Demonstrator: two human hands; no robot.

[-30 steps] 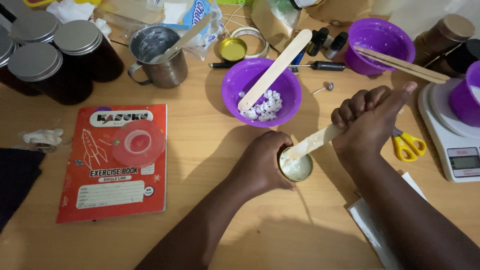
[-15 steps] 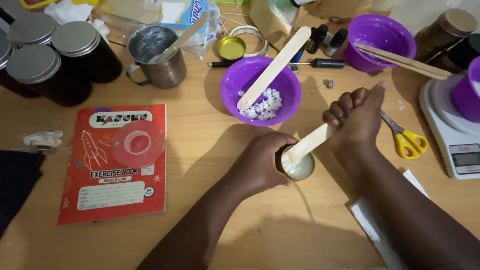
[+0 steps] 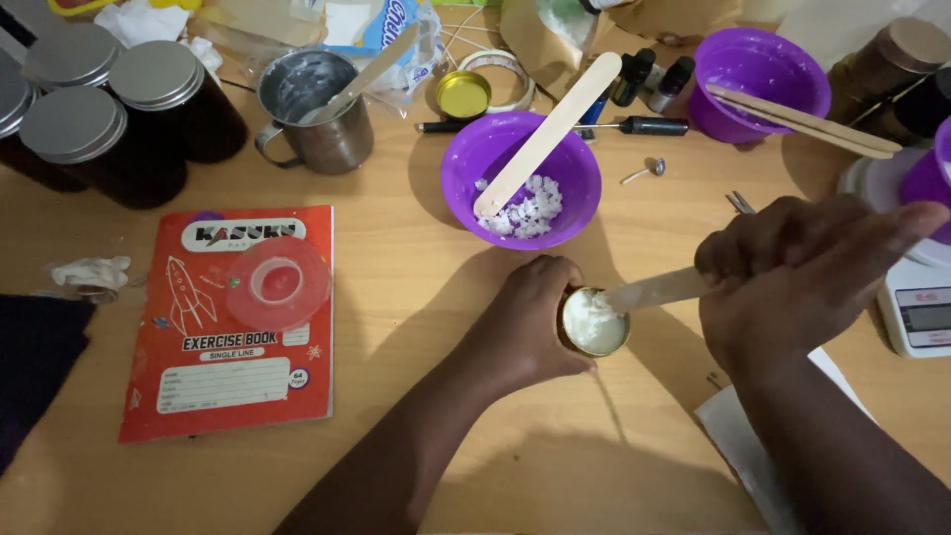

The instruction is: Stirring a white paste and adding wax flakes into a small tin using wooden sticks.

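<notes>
Your left hand (image 3: 530, 322) is wrapped around the side of a small round gold-coloured tin (image 3: 594, 322) that stands on the pale wooden surface (image 3: 416, 258), fingers closed against its wall so it cannot slide. Your right hand (image 3: 792, 272) is closed in a fist-like grip on a flat wooden stirring stick (image 3: 659, 290), whose lower end dips into the tin from the right at a low slant. The tin looks nearly full of a white, soft, lumpy mass, so the filling seems largely done and the working of it is under way; since the mass is uneven rather than smooth, I judge that more stirring or pressing is left, and no lid is on the tin. Just beyond the tin sits a purple plastic bowl (image 3: 495, 159) with a small heap of white flakes left in its bottom and a second broad wooden stick (image 3: 550, 134) leaning out over its rim, which suggests only part of the flakes has been used. Further off stand a metal mug (image 3: 332, 139) with a spoon, a group of dark jars with silver lids (image 3: 149, 84), another purple bowl (image 3: 758, 74) with sticks laid across it, and a white digital scale (image 3: 916, 312) at the right edge. A red exercise book (image 3: 233, 342) lies well to the left, with a pink translucent lid (image 3: 277, 282) resting on it.
</notes>
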